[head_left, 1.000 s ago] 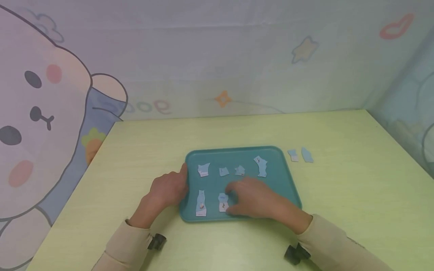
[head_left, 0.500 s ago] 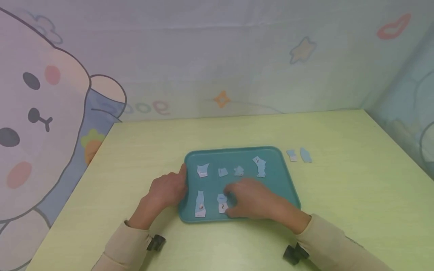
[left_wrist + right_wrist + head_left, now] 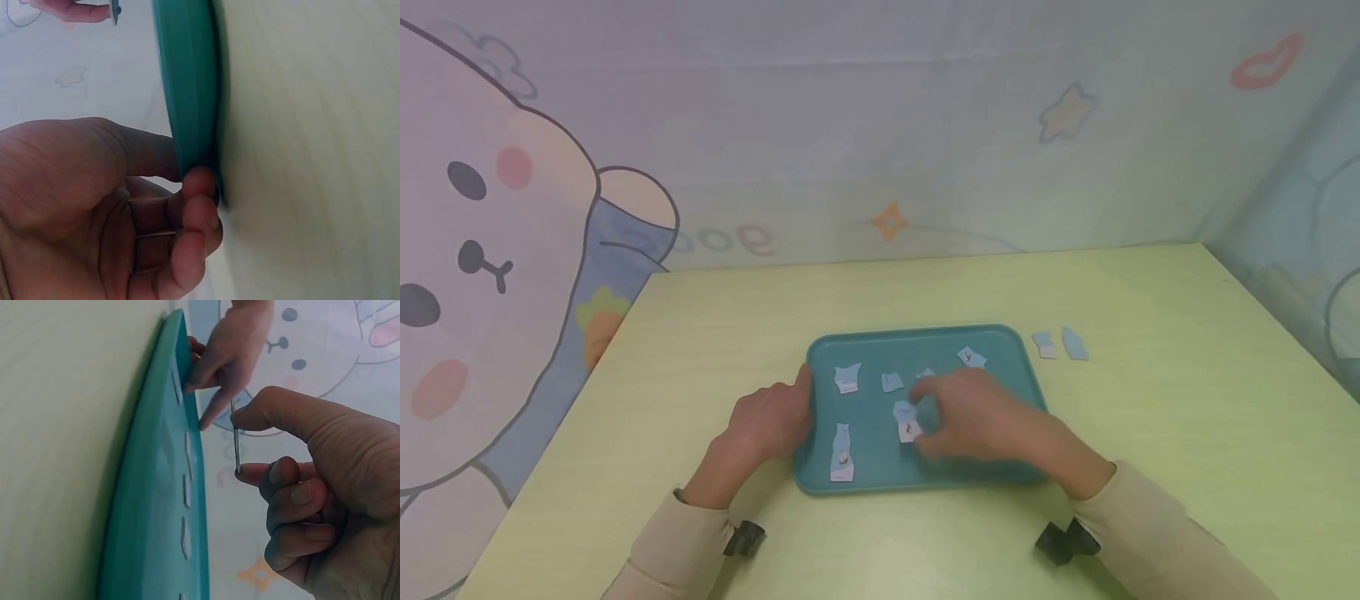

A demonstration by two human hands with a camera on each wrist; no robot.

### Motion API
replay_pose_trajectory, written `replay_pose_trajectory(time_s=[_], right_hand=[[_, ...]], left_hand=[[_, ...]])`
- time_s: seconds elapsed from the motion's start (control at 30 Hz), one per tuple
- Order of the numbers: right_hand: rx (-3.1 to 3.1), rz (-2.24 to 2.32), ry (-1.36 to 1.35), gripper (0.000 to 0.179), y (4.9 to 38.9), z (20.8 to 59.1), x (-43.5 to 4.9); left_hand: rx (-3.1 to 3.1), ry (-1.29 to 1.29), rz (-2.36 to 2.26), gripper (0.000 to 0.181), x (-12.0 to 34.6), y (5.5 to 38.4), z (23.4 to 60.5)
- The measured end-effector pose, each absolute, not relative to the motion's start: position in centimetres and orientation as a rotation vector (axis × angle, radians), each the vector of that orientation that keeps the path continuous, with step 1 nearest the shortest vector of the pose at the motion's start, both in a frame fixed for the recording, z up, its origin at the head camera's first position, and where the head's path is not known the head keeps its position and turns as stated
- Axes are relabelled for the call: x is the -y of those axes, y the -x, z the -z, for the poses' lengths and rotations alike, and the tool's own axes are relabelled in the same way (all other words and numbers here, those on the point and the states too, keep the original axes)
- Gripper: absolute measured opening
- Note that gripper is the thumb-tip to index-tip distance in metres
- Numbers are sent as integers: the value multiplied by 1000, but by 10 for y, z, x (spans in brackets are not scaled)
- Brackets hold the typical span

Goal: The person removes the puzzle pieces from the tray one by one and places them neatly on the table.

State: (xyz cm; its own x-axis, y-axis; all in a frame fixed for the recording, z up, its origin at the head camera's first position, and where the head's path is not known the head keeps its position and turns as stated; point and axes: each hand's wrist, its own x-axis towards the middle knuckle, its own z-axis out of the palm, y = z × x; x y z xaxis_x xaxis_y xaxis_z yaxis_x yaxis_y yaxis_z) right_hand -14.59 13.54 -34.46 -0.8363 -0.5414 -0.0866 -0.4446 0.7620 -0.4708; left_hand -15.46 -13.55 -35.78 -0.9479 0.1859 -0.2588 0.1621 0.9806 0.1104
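Observation:
Between the thumb and index fingertip of my right hand [image 3: 973, 414] is a blue-and-white puzzle piece [image 3: 907, 423], pinched by its edges. The right wrist view shows this piece edge-on as a thin line, held up clear of the tray. My left hand [image 3: 772, 422] grips the left rim of a teal tray [image 3: 880, 468], its fingers curled at the edge. On the tray lie a tall puzzle piece [image 3: 842, 456] at lower left and, along the back, pieces at left [image 3: 847, 379] and middle [image 3: 891, 382]. My right hand partly hides two more at the back right.
Just off the tray's back right corner, two puzzle pieces lie on the yellow table [image 3: 1150, 433]: a blue-and-white one [image 3: 1044, 345] and a plain blue one [image 3: 1074, 343]. Behind the table hangs a cloth backdrop [image 3: 850, 125] with cartoon prints.
My right hand has lifted the puzzle piece from the tray's front middle and moved it back and slightly right. My left hand stays on the tray's rim.

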Motion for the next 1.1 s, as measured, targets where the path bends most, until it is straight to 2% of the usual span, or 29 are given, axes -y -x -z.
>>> replay_pose_trajectory(time_s=[1.1], right_hand=[[-2771,662,766,42,158,321,-180]], left_hand=[[-2859,-279,-140,63,139,149,357]])
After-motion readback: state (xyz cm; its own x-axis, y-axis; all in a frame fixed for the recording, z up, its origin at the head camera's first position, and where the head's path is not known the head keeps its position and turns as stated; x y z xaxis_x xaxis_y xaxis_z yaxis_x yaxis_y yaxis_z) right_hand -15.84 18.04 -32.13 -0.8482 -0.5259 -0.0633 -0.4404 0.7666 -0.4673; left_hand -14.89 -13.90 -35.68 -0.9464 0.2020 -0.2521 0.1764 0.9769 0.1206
